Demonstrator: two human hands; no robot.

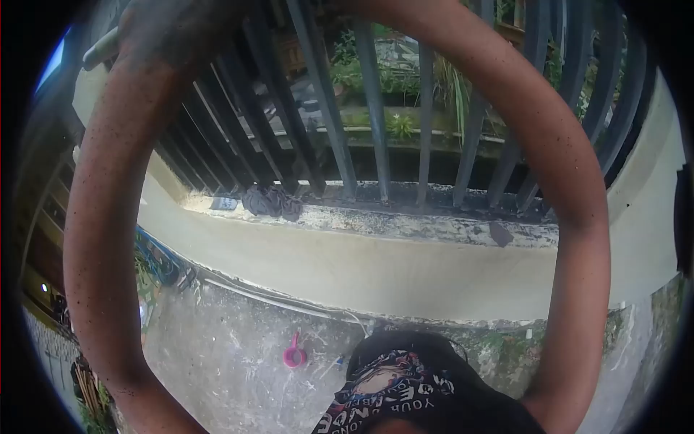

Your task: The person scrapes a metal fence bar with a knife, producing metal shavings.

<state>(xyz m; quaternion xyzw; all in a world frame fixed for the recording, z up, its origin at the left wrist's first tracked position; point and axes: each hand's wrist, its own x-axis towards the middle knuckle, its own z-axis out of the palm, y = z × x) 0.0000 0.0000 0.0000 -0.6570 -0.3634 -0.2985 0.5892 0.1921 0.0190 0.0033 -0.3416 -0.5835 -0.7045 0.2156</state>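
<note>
Both my arms are raised, with dark specks on the skin. At the top left my left hand (pixel 177 29) is blurred and cut off by the frame edge, so its fingers cannot be made out. A pale rounded rod end (pixel 101 49) sticks out beside it; whether the hand grips it is unclear. My right forearm (pixel 463 43) reaches up across the top centre, and the hand lies beyond the frame. Between the arms stand dark grey upright bars (pixel 371 108), set on a low cream wall (pixel 361 271).
A crumpled grey cloth (pixel 271 202) and a dark flake (pixel 500 233) lie on the ledge. A pink ring-shaped object with a handle (pixel 295 355) is on the concrete floor (pixel 217 362). Blue coiled material (pixel 160 262) sits at left. Plants (pixel 401 125) grow behind the bars.
</note>
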